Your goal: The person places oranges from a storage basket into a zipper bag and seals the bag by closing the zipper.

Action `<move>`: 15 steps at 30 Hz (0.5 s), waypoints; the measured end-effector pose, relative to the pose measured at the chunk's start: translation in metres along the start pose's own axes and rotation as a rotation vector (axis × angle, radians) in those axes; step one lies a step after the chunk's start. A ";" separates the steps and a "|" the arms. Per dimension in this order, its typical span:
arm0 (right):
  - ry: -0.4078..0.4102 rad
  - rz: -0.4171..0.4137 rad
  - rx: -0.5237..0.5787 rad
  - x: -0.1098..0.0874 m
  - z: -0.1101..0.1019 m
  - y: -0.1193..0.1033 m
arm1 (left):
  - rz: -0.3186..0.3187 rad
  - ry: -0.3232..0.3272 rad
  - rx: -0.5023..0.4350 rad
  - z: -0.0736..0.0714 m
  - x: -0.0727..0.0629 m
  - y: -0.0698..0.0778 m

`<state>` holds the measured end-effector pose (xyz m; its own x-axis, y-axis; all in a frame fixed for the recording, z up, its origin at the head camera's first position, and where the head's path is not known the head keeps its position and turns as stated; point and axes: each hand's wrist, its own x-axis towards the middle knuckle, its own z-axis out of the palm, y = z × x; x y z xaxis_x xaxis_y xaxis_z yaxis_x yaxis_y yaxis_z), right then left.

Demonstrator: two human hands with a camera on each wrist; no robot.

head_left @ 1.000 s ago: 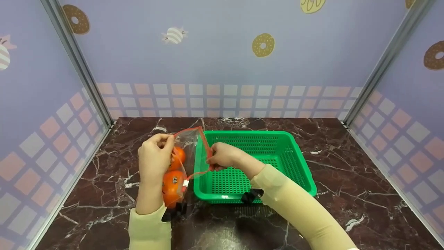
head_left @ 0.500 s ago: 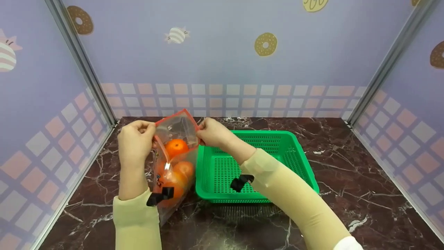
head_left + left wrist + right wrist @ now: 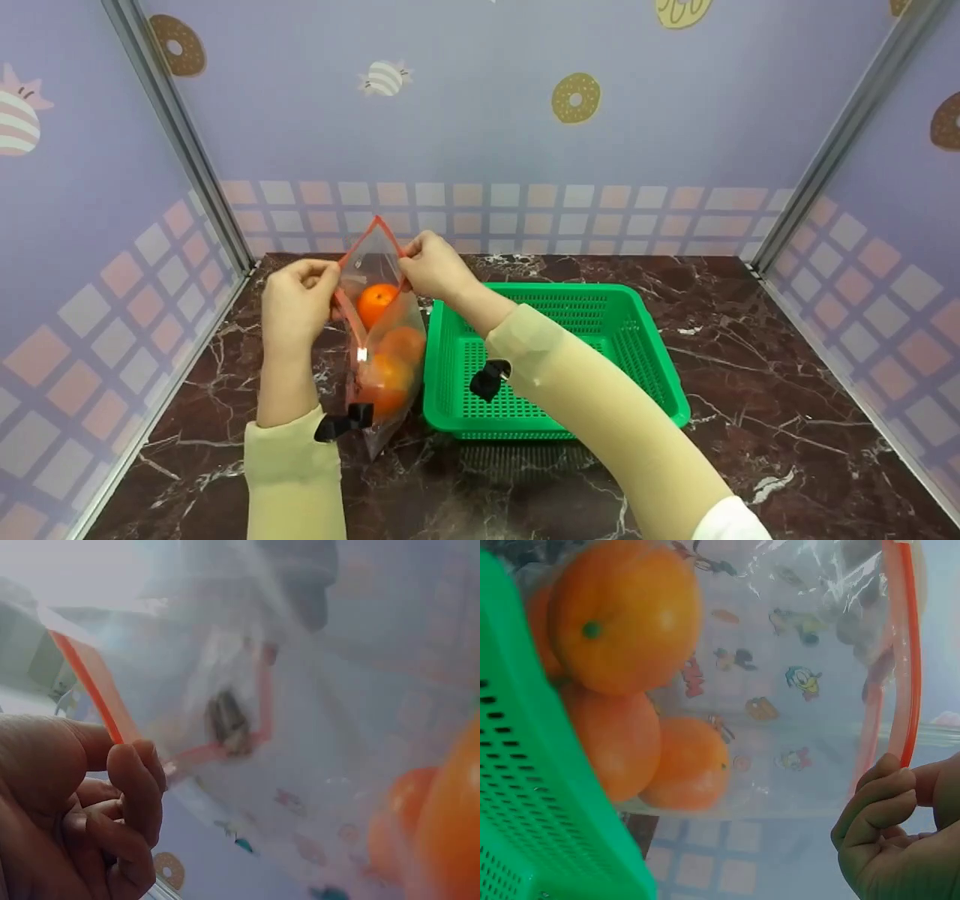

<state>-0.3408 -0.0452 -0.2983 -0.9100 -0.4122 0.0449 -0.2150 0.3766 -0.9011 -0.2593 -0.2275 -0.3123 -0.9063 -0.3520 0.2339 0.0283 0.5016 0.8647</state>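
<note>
A clear zip bag [image 3: 361,315] with a red-orange zip edge and small cartoon prints holds several oranges [image 3: 386,375]. My left hand [image 3: 300,307] pinches the zip edge on the bag's left side; in the left wrist view the thumb and forefinger grip the orange strip [image 3: 97,690]. On the other side my right hand [image 3: 435,266] pinches the opposite edge, and the right wrist view shows the fingers on that strip [image 3: 906,652]. Between the hands the mouth gapes, and a white slider sits at its near corner. The bag's lower end hangs toward the tabletop; whether it touches, I cannot tell.
A green plastic basket [image 3: 442,409] with slotted walls stands just right of the bag, under my right forearm. The dark marbled tabletop [image 3: 757,420] spreads around it. Patterned panels [image 3: 480,135] close off the back and sides. Black straps hang at both wrists.
Both hands have moved left and up from beside the basket, bringing the bag more upright. Over the last half second the right hand has come closer to the left, narrowing the bag's mouth.
</note>
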 end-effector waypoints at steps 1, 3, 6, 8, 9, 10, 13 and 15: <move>-0.007 -0.001 0.007 0.001 0.000 0.002 | 0.003 -0.046 0.005 0.000 -0.002 -0.001; -0.018 -0.001 0.027 0.004 -0.002 0.006 | 0.005 -0.151 0.031 -0.002 -0.008 -0.003; -0.037 0.006 0.062 0.005 -0.006 0.010 | 0.027 -0.318 0.097 -0.006 -0.024 0.000; -0.051 0.021 0.094 0.006 -0.008 0.012 | 0.063 -0.414 0.158 -0.009 -0.037 0.004; -0.056 0.031 0.115 0.006 -0.009 0.013 | 0.084 -0.455 0.187 -0.010 -0.043 0.007; -0.058 0.040 0.131 0.006 -0.009 0.013 | 0.106 -0.492 0.221 -0.011 -0.049 0.009; -0.058 0.077 0.186 0.008 -0.010 0.014 | 0.167 -0.558 0.287 -0.010 -0.064 0.017; -0.048 0.096 0.210 0.009 -0.009 0.015 | 0.181 -0.558 0.338 -0.007 -0.074 0.020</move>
<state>-0.3548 -0.0359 -0.3075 -0.9039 -0.4232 -0.0616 -0.0450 0.2372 -0.9704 -0.1888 -0.1969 -0.3089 -0.9842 0.1760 0.0188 0.1489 0.7659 0.6254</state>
